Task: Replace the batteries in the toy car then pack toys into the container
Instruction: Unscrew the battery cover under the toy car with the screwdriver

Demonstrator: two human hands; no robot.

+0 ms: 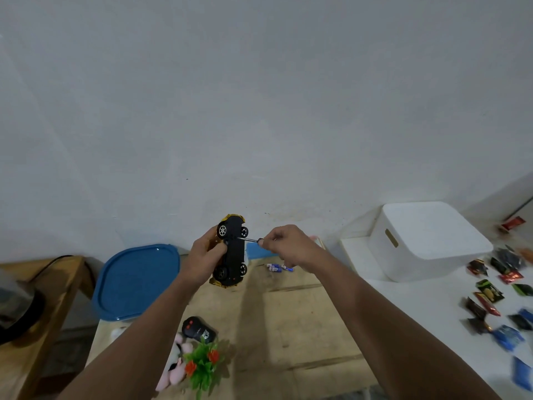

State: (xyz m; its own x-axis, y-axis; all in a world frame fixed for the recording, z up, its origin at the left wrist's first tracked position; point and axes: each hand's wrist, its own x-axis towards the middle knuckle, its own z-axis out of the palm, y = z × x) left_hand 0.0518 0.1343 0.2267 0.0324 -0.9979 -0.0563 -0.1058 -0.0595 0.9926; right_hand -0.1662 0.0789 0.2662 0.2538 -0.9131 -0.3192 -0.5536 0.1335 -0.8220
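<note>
While raised above counter [288, 327], toy car [233, 252] held belly-out, left hand [203, 255] fingers closed round yellow body. Right hand [291, 246] at 3 o'clock of car, fingers pinching screwdriver [250, 240], tip touching underside. Batteries [278, 267] lying at 4 o'clock; blue lid [135, 281] at 8 o'clock.

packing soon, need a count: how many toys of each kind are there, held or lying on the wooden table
toy car, held in the left hand: 1
remote control: 1
pink plush toy: 1
plastic flower plant: 1
Total: 4
</note>
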